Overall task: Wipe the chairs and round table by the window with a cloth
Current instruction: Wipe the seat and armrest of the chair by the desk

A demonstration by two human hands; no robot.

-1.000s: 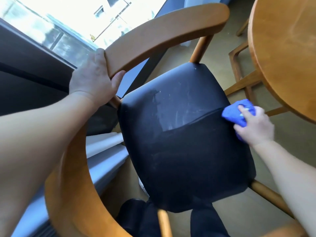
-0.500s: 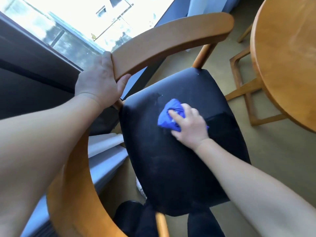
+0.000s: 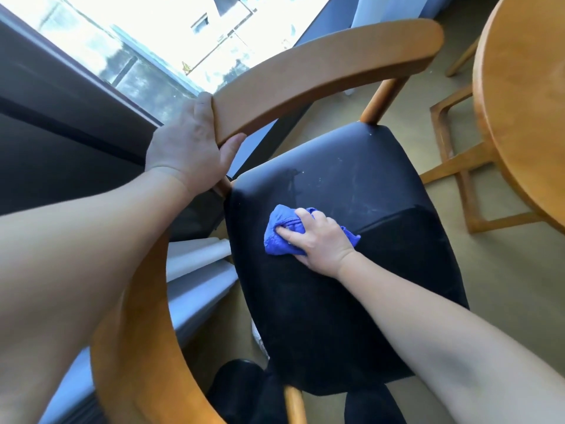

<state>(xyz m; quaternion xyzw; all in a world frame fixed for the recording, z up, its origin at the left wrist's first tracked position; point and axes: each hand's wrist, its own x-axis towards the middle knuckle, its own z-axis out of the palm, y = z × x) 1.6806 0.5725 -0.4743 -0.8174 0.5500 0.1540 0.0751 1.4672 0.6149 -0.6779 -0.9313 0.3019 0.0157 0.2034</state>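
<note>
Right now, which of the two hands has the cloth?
The right hand, which holds the blue cloth down on the black seat; the left hand only grips the chair's wooden backrest.

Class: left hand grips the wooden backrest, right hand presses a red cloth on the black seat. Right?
Wrong colour: the head view shows a blue cloth under the right hand on the black seat; the left hand grips the backrest.

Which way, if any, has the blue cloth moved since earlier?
Yes: the crumpled blue cloth crossed the black padded seat leftward, away from the round wooden table, toward the window.
</note>
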